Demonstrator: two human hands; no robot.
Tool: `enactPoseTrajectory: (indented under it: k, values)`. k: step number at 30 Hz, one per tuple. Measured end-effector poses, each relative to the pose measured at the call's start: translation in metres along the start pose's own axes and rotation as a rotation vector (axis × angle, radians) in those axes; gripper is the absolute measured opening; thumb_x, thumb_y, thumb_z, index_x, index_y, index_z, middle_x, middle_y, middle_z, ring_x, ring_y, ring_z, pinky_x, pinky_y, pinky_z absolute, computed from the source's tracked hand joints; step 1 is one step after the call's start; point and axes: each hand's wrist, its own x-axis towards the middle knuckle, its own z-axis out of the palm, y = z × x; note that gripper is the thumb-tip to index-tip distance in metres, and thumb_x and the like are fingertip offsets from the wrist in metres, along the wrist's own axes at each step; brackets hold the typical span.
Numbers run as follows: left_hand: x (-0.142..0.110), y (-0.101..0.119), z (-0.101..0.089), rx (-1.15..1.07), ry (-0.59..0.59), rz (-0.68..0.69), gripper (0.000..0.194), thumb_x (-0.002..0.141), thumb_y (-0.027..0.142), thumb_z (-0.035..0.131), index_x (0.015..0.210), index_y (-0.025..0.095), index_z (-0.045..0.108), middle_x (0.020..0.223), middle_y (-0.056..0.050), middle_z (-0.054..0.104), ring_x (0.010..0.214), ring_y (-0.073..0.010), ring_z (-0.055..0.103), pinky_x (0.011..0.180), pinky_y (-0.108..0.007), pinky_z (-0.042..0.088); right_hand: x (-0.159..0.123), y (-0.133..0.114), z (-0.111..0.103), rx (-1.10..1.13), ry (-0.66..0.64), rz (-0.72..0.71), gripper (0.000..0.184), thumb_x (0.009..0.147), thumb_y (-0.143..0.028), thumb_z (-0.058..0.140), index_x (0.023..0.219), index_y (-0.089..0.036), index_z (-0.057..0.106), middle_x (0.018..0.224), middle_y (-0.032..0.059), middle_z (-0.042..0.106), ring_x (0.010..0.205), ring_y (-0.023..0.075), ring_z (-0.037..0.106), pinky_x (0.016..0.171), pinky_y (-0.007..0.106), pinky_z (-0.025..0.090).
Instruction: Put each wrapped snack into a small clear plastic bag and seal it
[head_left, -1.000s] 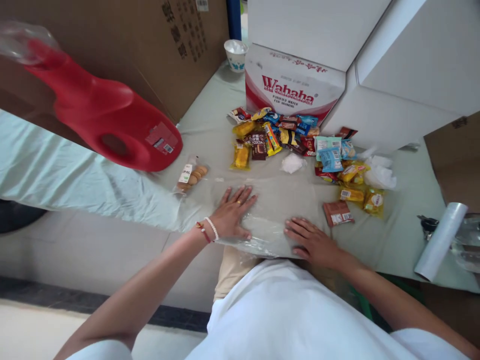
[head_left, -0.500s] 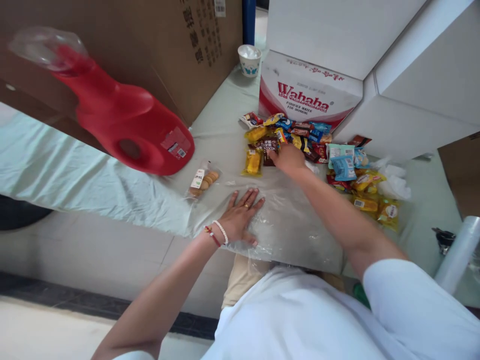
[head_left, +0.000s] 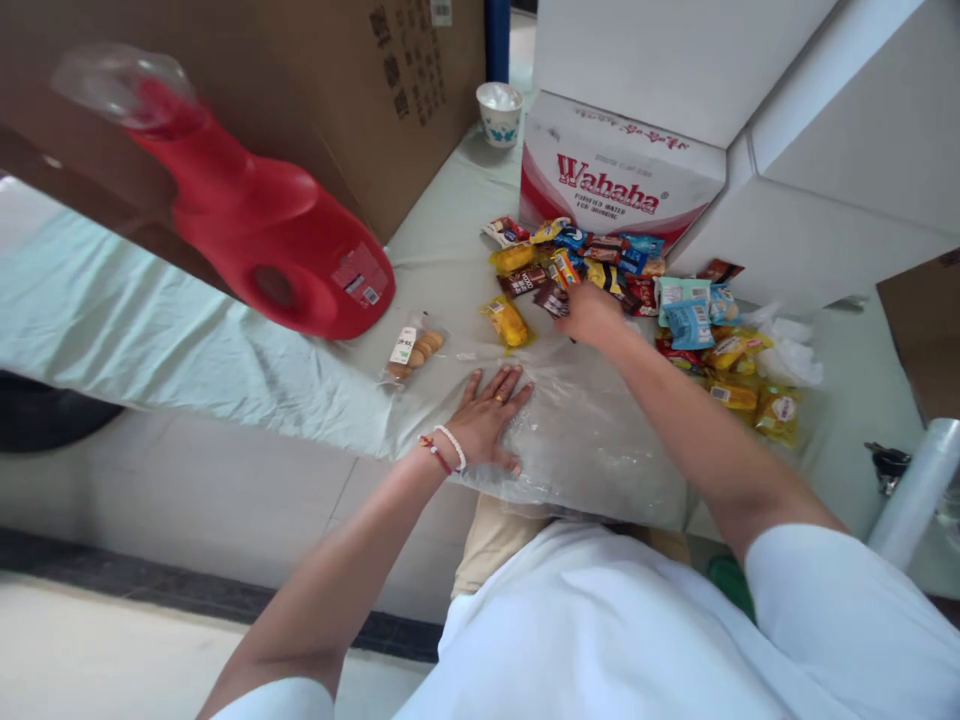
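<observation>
My left hand (head_left: 484, 420) lies flat, fingers spread, on a clear plastic sheet (head_left: 600, 440) over the front of the table. My right hand (head_left: 594, 316) reaches into a pile of wrapped snacks, its fingers closed at the edge of a small brown snack packet (head_left: 553, 299); the fingertips are partly hidden. Left of it, another brown packet (head_left: 523, 281) lies in the pile. A yellow snack packet (head_left: 506, 322) rests at an angle between my two hands. Beyond my left hand, to the left, is a clear packet of round biscuits (head_left: 421, 350).
A red jug (head_left: 292, 240) stands left, before a brown carton (head_left: 330, 110). A paper cup (head_left: 499, 120) and a Wahaba-like printed white-red box (head_left: 622, 180) are behind. Blue packets (head_left: 688, 324), yellow packets (head_left: 777, 412) and a plastic roll (head_left: 915, 490) lie right.
The yellow packet has turned and sits slightly apart from the pile. The brown packet by my right fingers has tilted, and that hand has shifted slightly right. My left hand stays flat.
</observation>
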Motion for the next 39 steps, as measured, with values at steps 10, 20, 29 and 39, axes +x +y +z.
enactPoseTrajectory:
  k: [10,20,29,39]
  values:
    - [0.001,-0.003,0.002,-0.002,0.014,0.011,0.133,0.063,0.074,0.077,0.166,0.016,0.015,0.173,-0.026,-0.001,0.160,-0.0464,0.000,0.121,-0.072,-0.006,-0.153,0.042,0.040,-0.142,-0.280,-0.454,0.051,0.085,-0.022,0.073,0.134,-0.019,0.060,0.131,0.0151,0.062,0.104,0.0284,0.068,0.078,0.032,0.048]
    - [0.002,0.001,-0.003,0.055,-0.053,-0.044,0.137,0.062,0.076,0.077,0.167,0.018,0.010,0.173,-0.025,-0.004,0.161,-0.0448,-0.001,0.122,-0.071,-0.004,-0.161,0.037,0.052,-0.113,-0.136,-0.350,0.042,0.094,-0.049,0.068,0.122,-0.019,0.065,0.119,0.0142,0.068,0.105,0.0311,0.065,0.077,0.036,0.050]
    - [0.003,0.000,-0.005,0.074,-0.068,-0.031,0.138,0.062,0.080,0.075,0.167,0.018,0.010,0.173,-0.026,-0.004,0.161,-0.0452,0.001,0.122,-0.071,-0.003,-0.158,0.052,0.057,-0.094,-0.145,-0.449,0.037,0.087,-0.030,0.075,0.121,-0.016,0.067,0.120,0.0169,0.066,0.111,0.0332,0.062,0.091,0.041,0.051]
    - [-0.009,-0.002,0.001,0.027,0.018,-0.029,0.125,0.072,0.086,0.063,0.167,0.020,0.015,0.174,-0.023,0.004,0.161,-0.0424,0.006,0.124,-0.070,0.001,-0.246,0.117,0.082,0.146,-0.104,-0.682,0.060,0.094,-0.049,0.068,0.148,-0.025,0.055,0.153,0.0144,0.052,0.136,0.0328,0.049,0.112,0.053,0.043]
